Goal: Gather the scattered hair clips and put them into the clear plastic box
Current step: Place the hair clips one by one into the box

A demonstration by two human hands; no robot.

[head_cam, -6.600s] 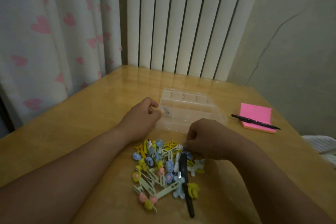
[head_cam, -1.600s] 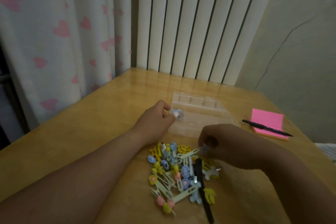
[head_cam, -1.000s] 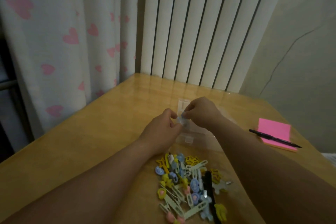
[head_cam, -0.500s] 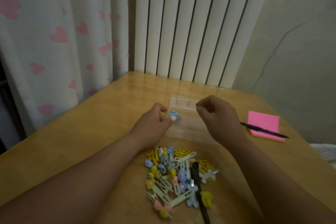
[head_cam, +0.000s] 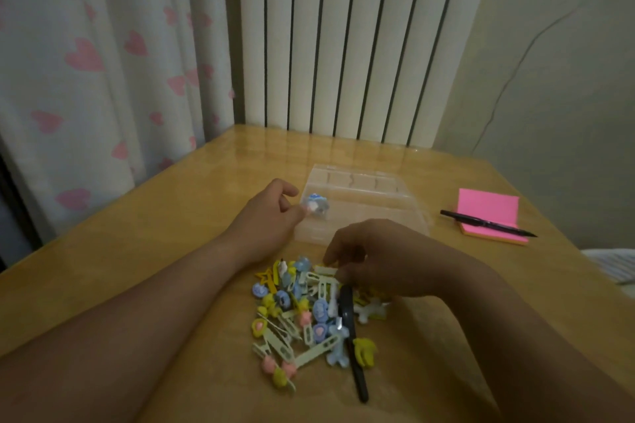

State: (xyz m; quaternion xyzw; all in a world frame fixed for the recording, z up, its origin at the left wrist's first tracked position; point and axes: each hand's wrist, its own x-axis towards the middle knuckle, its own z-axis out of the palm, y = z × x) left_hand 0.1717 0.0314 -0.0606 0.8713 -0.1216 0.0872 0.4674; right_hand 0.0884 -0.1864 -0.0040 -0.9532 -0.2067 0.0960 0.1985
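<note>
Hair clips [head_cam: 309, 316] heaped on the bench [head_cam: 171, 251], pile's long axis roughly 12-to-6, just at 6 o'clock of the clear plastic box [head_cam: 371, 213]. My right hand [head_cam: 385, 257] is nearer: fingers [head_cam: 343, 244] curled onto the pile's 12 o'clock edge, can't tell if pinching one. Left hand [head_cam: 268, 220] pinches a blue clip [head_cam: 316, 206] at the box's 9 o'clock rim. Box lies near, 12 o'clock from my right fingers.
</note>
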